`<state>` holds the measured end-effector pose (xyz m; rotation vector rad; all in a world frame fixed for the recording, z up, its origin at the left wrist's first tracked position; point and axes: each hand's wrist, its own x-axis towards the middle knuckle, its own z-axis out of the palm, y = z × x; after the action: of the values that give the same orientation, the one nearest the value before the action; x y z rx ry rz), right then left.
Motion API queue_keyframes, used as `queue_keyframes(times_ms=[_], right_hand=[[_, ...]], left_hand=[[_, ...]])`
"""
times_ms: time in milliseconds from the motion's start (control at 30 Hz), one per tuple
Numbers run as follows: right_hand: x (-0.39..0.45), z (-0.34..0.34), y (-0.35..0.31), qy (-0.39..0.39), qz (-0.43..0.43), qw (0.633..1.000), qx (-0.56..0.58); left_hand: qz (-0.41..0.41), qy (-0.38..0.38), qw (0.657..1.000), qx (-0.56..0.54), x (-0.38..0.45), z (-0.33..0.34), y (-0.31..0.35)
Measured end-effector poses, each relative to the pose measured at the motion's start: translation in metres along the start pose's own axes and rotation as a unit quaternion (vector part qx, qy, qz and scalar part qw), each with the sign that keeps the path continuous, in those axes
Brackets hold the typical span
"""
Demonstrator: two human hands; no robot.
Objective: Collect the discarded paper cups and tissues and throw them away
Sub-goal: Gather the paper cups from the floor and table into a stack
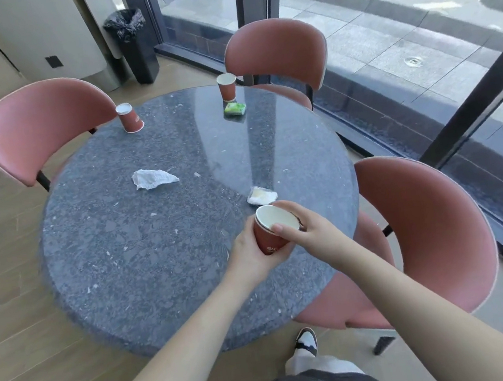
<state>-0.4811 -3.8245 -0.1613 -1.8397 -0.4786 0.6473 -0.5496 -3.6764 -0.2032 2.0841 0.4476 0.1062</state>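
Note:
A red paper cup [268, 241] with a white inside is tilted above the near right part of the round grey table [145, 270]. My left hand [252, 254] grips its body from below. My right hand [308, 224] pinches its rim with thumb and fingers. Just beyond it lies a crumpled tissue [261, 196]. Another crumpled tissue [153, 178] lies mid-left on the table. A second cup [129, 117] stands upside down at the far left. A third cup [227, 86] stands upright at the far side.
A green tissue pack [235, 108] lies beside the far cup. Three pink chairs [41, 129] ring the table, at far left, far side and near right. A black bin [134, 42] with a bag stands by the window beyond the table. Windows run along the right.

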Motion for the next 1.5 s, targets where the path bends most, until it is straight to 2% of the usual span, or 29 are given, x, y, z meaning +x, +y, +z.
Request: queue_keyframes(times_ms=[100, 233, 433, 667, 833, 1167, 1267, 1500], right_hand=[[-0.025, 0.015, -0.001, 0.029, 0.020, 0.998, 0.048], [-0.060, 0.018, 0.007, 0.115, 0.046, 0.979, 0.160], [-0.090, -0.013, 0.036, 0.218, 0.076, 0.955, 0.187], [-0.146, -0.048, 0.051, 0.279, 0.086, 0.943, 0.162], [-0.207, -0.100, 0.072, 0.310, 0.094, 0.929, 0.180], [-0.350, -0.230, 0.141, 0.371, 0.085, 0.907, 0.180], [-0.380, -0.259, 0.158, 0.374, 0.097, 0.903, 0.190], [-0.418, -0.318, 0.186, 0.378, 0.105, 0.898, 0.198]], left_hand=[[0.010, -0.012, 1.000, 0.001, -0.015, -0.002, 0.001], [0.015, -0.045, 0.997, -0.052, -0.035, 0.011, 0.010], [0.045, -0.092, 0.990, -0.094, -0.051, 0.037, 0.024], [0.058, -0.122, 0.983, -0.120, -0.069, 0.074, 0.056], [0.077, -0.149, 0.978, -0.124, -0.083, 0.128, 0.091], [0.128, -0.215, 0.958, -0.143, -0.148, 0.287, 0.199], [0.118, -0.235, 0.951, -0.161, -0.168, 0.328, 0.219], [0.131, -0.260, 0.950, -0.114, -0.183, 0.402, 0.254]])
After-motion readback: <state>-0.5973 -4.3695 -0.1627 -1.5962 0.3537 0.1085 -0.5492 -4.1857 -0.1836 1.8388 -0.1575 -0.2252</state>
